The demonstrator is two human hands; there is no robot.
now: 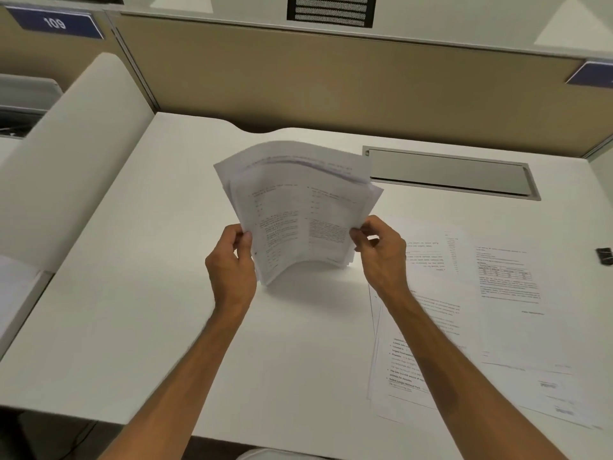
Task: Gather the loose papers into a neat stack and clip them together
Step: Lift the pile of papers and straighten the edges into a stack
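A bundle of printed white papers [295,210] is held upright above the middle of the white desk [132,293], its sheets bowed and uneven at the top. My left hand [232,260] grips its left edge and my right hand [381,250] grips its right edge. Several more loose printed sheets [504,293] lie flat and overlapping on the desk to the right. A small black binder clip [604,255] rests near the right edge of the desk.
A grey metal cable flap [447,172] is set into the desk at the back right. A tan partition [331,81] stands behind the desk. A white side panel [76,154] rises on the left, with a blue "109" label [54,23] beyond it.
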